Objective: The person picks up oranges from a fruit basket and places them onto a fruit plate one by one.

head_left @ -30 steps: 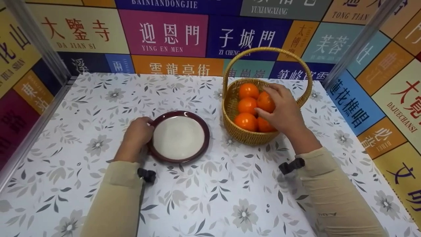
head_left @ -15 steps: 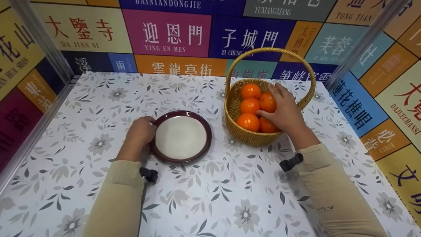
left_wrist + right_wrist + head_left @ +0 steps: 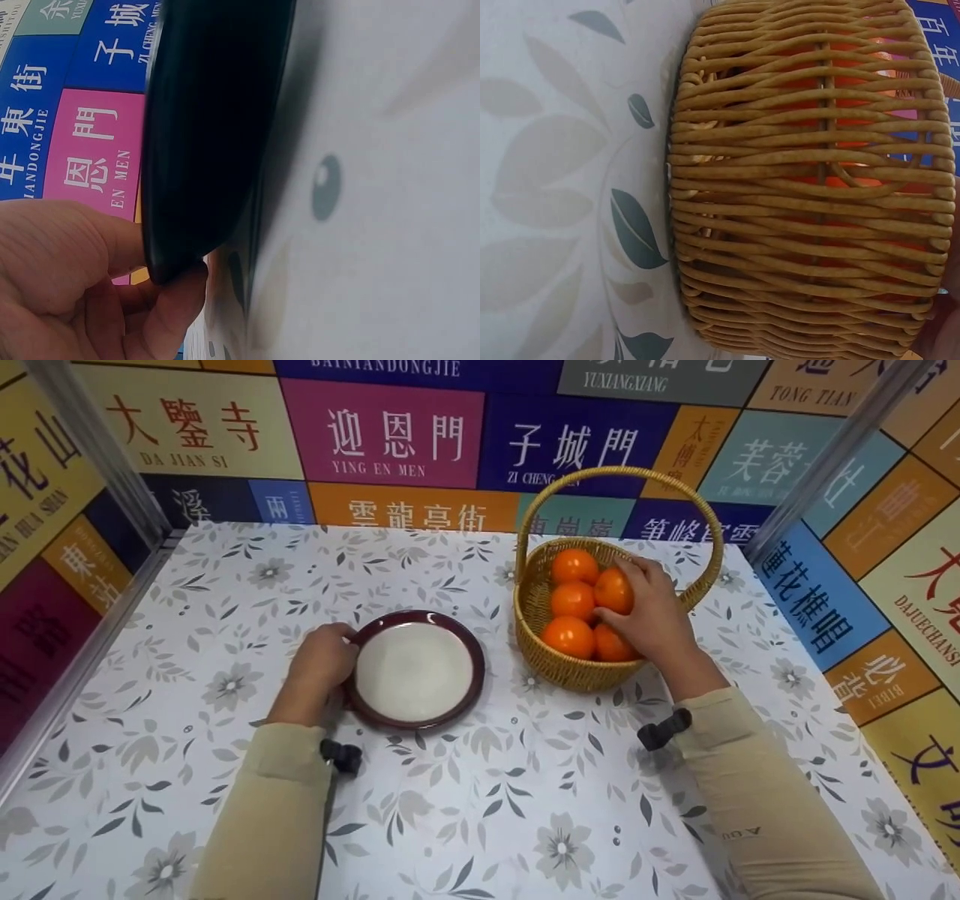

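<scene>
At the left of the plate, my left hand (image 3: 322, 660) pinches the dark red rim. The round plate (image 3: 414, 671) has a pale centre; in the left wrist view its dark underside (image 3: 214, 127) shows, with thumb and fingers (image 3: 176, 300) on the edge. My right hand (image 3: 654, 615) reaches into a woven basket (image 3: 574, 671) with a tall hoop handle. Its thumb and fingers curl round an orange (image 3: 613, 589) at the basket's right side. Several other oranges (image 3: 574, 601) lie in the basket. The right wrist view shows mostly the basket's wicker side (image 3: 810, 172), which hides most of the hand.
A white tablecloth (image 3: 480, 825) with grey flowers and leaves covers the table. Panels of coloured signs (image 3: 382, 435) stand behind and at both sides. The basket's handle (image 3: 619, 472) arches above the oranges. A gap of tablecloth separates plate and basket.
My right hand's fingers have drawn in closer round the orange. My left hand keeps its pinch on the plate's rim. The head view has shifted slightly.
</scene>
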Demonstrator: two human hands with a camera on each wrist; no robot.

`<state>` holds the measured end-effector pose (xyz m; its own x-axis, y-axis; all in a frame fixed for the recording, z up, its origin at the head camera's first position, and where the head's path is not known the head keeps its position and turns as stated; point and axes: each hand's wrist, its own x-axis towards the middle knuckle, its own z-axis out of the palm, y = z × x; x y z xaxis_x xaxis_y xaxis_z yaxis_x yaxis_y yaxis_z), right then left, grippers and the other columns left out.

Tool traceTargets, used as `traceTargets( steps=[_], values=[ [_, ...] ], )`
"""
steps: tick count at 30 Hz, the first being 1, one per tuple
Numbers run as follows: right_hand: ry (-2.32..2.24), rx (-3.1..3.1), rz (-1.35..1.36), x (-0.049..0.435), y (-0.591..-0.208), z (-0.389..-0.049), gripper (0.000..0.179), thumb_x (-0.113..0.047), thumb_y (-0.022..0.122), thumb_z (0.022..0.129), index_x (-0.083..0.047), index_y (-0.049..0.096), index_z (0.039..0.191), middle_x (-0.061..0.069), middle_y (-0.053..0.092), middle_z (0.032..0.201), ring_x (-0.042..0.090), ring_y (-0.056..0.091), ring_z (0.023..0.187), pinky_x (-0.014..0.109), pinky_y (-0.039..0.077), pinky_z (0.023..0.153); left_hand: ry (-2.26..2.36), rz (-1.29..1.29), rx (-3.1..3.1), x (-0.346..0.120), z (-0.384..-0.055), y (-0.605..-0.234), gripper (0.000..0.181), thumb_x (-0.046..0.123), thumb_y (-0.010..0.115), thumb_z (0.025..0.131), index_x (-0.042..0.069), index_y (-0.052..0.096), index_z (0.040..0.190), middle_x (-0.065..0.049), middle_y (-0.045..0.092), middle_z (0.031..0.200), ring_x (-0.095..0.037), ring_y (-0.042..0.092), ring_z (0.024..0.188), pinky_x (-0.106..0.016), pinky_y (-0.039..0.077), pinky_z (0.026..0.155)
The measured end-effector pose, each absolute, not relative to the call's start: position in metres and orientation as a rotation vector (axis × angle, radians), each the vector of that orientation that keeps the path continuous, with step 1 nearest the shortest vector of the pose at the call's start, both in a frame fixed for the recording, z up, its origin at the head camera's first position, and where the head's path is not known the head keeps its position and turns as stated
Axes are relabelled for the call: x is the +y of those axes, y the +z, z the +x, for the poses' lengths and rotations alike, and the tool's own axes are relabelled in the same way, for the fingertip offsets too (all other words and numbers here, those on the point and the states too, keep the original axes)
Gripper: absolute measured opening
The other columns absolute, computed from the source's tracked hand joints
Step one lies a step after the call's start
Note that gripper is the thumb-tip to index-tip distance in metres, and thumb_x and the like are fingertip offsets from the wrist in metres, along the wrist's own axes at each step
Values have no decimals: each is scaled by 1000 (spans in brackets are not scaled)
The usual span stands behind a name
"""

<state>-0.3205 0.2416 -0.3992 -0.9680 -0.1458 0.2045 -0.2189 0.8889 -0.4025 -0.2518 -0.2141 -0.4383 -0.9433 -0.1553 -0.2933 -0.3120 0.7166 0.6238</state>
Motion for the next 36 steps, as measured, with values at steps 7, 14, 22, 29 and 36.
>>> traceTargets(
  steps=[7,14,22,29,36],
  values=[
    [684,-2862,282,243,-401,-320,80,-33,79,92,-19,39,160,17,34,160,44,38,145,67,35,116,1032,-407,2696,-212,-252,-438,39,13,43,104,4,60,138,-22,58,143,-36,56,131,-52,44,114],
    [689,-2837,275,243,-400,-319,77,-34,79,91,-16,43,157,17,36,158,44,41,143,67,37,115,1019,-411,2717,-212,-253,-438,39,12,44,103,4,61,137,-21,59,142,-35,56,130,-53,43,114],
    [683,-2838,276,240,-397,-315,77,-37,78,91,-16,44,157,18,37,158,44,42,141,68,38,114,1012,-393,2710,-213,-254,-437,40,12,45,103,4,61,138,-22,58,143,-36,56,133,-53,42,116],
    [693,-2830,277,234,-392,-310,76,-37,79,91,-17,44,156,17,37,158,44,42,141,68,38,114,1027,-386,2707,-213,-252,-438,40,12,44,102,3,61,138,-22,59,142,-36,56,132,-53,42,115],
    [682,-2819,298,222,-386,-303,77,-38,79,91,-19,44,157,17,37,158,43,44,141,67,40,113,1084,-403,2669,-213,-252,-438,41,11,42,103,5,59,140,-21,57,145,-36,54,133,-52,43,115]
  ],
)
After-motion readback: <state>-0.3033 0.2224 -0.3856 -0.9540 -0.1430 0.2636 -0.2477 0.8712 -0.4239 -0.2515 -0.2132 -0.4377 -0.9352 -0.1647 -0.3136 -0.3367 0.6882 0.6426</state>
